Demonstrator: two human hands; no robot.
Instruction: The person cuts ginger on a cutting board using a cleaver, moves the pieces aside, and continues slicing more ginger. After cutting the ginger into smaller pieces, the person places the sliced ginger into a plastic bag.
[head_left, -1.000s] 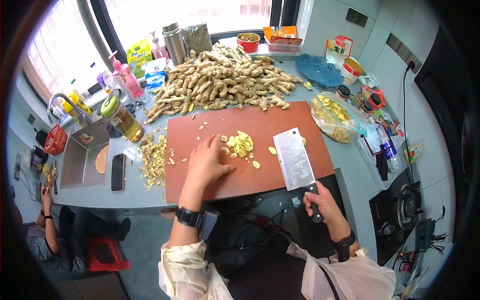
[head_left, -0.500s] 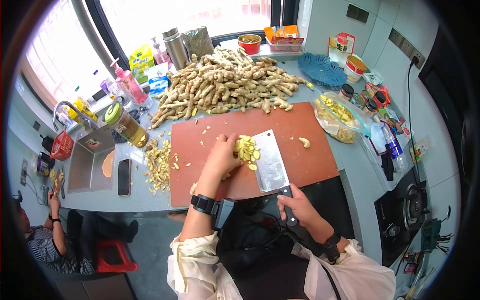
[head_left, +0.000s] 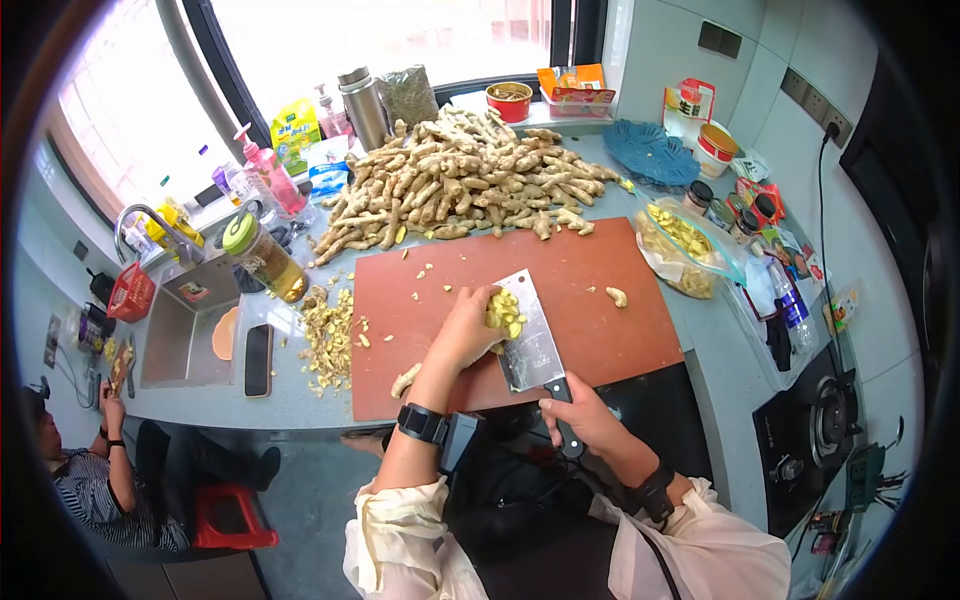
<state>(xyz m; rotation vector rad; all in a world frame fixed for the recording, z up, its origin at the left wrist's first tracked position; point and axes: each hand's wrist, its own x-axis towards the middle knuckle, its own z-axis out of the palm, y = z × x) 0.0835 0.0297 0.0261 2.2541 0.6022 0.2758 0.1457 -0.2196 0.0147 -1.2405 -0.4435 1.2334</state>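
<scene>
My right hand (head_left: 585,415) is wrapped round the black handle of a wide cleaver (head_left: 533,335), whose blade lies over the red-brown cutting board (head_left: 430,290). My left hand (head_left: 470,325) is curled against a small heap of yellow ginger slices (head_left: 507,314) at the blade's left side; its fingers are bent round the slices. A small ginger piece (head_left: 617,297) lies on the right of the board, and another piece (head_left: 405,381) lies near its lower left. Behind the board rises a large pile of whole ginger (head_left: 450,180).
Ginger peelings (head_left: 328,335) and a phone (head_left: 258,360) lie left of the board. A bag of sliced ginger (head_left: 680,245) stands at its right. A jar (head_left: 265,258) is near the sink (head_left: 185,345). A seated person (head_left: 100,480) is at lower left, a stove (head_left: 810,430) at right.
My left hand has closed in on the slices, which are now gathered more tightly against the blade. The whole view has shifted slightly; my right hand still holds the cleaver.
</scene>
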